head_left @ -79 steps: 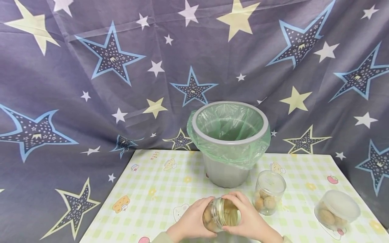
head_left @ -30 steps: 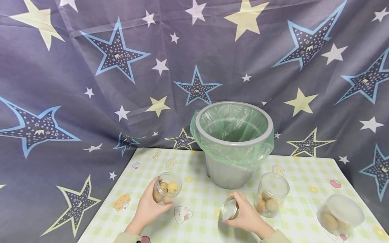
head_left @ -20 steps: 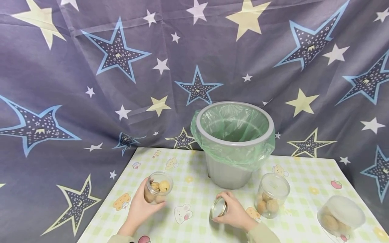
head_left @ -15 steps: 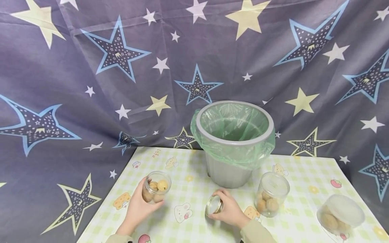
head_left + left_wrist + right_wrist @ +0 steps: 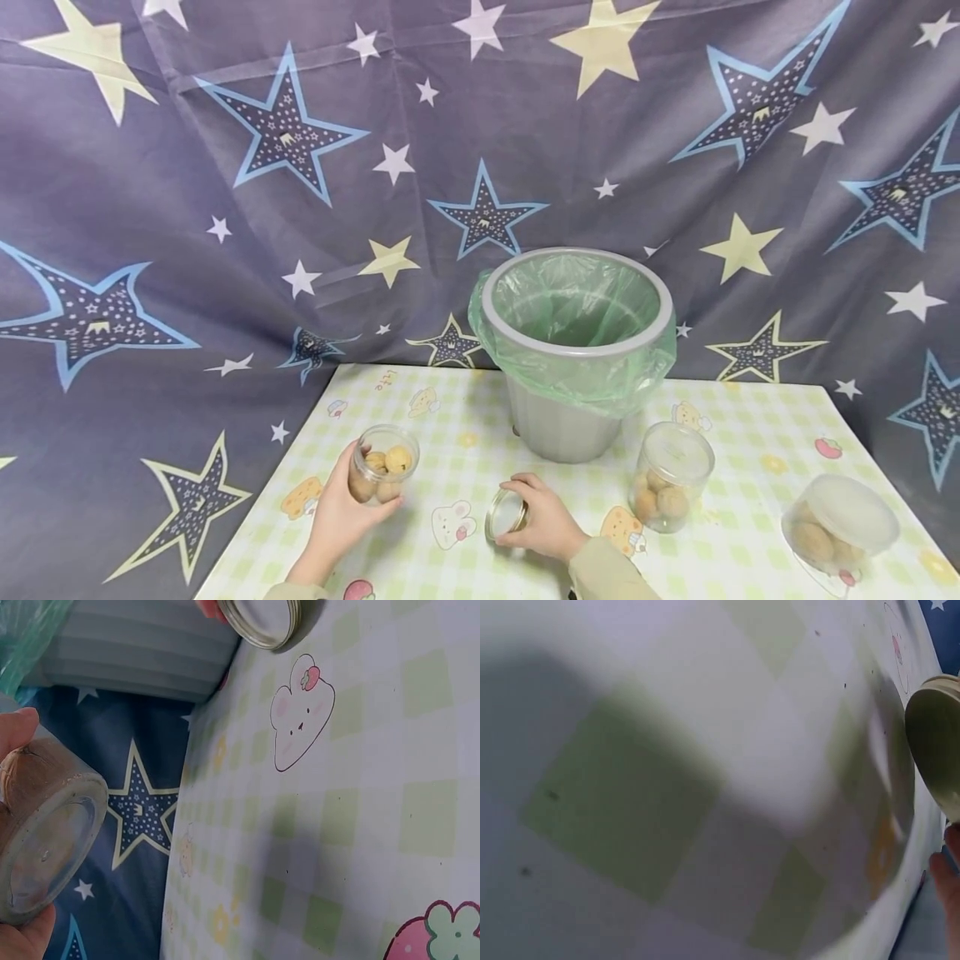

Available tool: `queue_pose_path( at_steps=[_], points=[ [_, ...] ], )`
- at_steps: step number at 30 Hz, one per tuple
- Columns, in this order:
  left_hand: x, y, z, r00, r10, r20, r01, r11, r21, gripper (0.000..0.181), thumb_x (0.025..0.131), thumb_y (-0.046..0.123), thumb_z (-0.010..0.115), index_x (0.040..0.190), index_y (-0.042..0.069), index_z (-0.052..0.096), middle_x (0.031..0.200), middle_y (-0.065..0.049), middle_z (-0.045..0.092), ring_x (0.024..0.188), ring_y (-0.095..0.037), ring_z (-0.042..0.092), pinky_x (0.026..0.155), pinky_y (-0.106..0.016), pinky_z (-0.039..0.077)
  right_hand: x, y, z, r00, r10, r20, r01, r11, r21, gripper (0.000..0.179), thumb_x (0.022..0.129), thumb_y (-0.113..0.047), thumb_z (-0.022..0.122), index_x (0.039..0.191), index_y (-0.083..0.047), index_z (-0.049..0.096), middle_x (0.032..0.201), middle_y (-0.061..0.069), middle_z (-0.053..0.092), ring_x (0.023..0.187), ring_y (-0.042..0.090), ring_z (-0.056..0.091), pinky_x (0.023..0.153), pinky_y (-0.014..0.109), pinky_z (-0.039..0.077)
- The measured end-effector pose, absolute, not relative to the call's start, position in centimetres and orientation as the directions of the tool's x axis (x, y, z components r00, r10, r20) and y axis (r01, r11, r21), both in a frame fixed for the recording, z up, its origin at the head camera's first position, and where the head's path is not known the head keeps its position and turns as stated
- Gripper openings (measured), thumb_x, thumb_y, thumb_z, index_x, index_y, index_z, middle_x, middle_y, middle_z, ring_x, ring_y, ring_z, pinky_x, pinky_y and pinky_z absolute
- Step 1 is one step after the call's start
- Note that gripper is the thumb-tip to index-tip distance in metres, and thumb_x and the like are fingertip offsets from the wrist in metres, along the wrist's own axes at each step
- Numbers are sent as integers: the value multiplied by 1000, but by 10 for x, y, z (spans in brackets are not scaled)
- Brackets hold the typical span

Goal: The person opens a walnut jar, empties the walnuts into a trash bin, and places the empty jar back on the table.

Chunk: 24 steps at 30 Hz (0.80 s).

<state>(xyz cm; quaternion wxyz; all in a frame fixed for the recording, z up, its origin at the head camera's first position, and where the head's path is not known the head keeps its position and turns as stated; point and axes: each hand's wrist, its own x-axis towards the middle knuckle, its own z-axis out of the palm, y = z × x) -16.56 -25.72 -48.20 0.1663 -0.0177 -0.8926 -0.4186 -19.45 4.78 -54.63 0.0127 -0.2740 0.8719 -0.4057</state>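
Raised off the table at the left, my left hand (image 5: 339,510) grips an uncapped clear jar (image 5: 363,490) around its side. Several round brown walnut-like balls (image 5: 397,460) lie in it. The left wrist view shows the underside of the jar (image 5: 56,847), tilted. To the right, my right hand (image 5: 546,518) pinches a round gold-rimmed lid (image 5: 491,518) by its edge, turned up on its side close to the tabletop. In the right wrist view only the lid (image 5: 934,739) and a few fingertips (image 5: 946,881) show, at the right border.
A grey bin (image 5: 558,417) with a green liner bag (image 5: 573,383) stands behind the hands. Right of it stand a lidded jar (image 5: 671,475) and a tilted lidded tub (image 5: 843,521), both with similar brown balls. The table (image 5: 427,442) ends at a star-patterned curtain (image 5: 420,317).
The lid has come off the jar and the two hands have moved apart. My left hand has carried the jar left; lately my right hand has drifted left with the lid.
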Motion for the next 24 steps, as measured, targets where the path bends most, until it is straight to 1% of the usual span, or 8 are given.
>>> queue_pose_path(
  at_steps=[5, 12, 17, 20, 24],
  points=[
    [-165, -256, -482, -943, -107, 316, 174, 651, 739, 102, 60, 21, 90, 142, 2, 31, 138, -18, 49, 125, -37, 47, 101, -54, 37, -193, 44, -541, -853, -489, 182, -482, 602, -637, 73, 64, -29, 86, 127, -8, 56, 123, 11, 52, 109, 30, 56, 91, 45, 50],
    [-164, -253, -486, -943, -92, 321, 188, 647, 739, 102, 60, 24, 90, 142, 3, 33, 136, -19, 50, 123, -39, 48, 99, -57, 38, -190, 40, -534, -839, -511, 186, -532, 703, -471, 76, 57, -31, 88, 124, -13, 57, 114, 6, 54, 102, 25, 54, 87, 42, 50],
    [-164, -251, -490, -941, -78, 328, 206, 640, 741, 101, 60, 23, 90, 142, 4, 33, 136, -19, 50, 122, -38, 49, 99, -56, 39, -190, 37, -533, -834, -527, 160, -544, 739, -397, 79, 54, -33, 88, 124, -16, 57, 108, 2, 54, 99, 20, 51, 88, 40, 49],
    [-165, -249, -491, -942, -69, 327, 210, 639, 740, 102, 60, 24, 90, 141, 4, 33, 136, -18, 50, 123, -36, 49, 100, -54, 39, -190, 36, -534, -835, -529, 149, -542, 745, -388, 78, 54, -33, 88, 123, -16, 57, 105, 1, 54, 99, 20, 51, 93, 42, 46],
    [-166, -248, -491, -942, -71, 328, 209, 641, 738, 103, 59, 23, 91, 142, 4, 33, 136, -16, 51, 124, -34, 50, 101, -51, 39, -190, 37, -536, -837, -529, 136, -537, 750, -385, 78, 55, -35, 88, 123, -16, 57, 104, 1, 54, 102, 23, 49, 103, 47, 38]
  ],
)
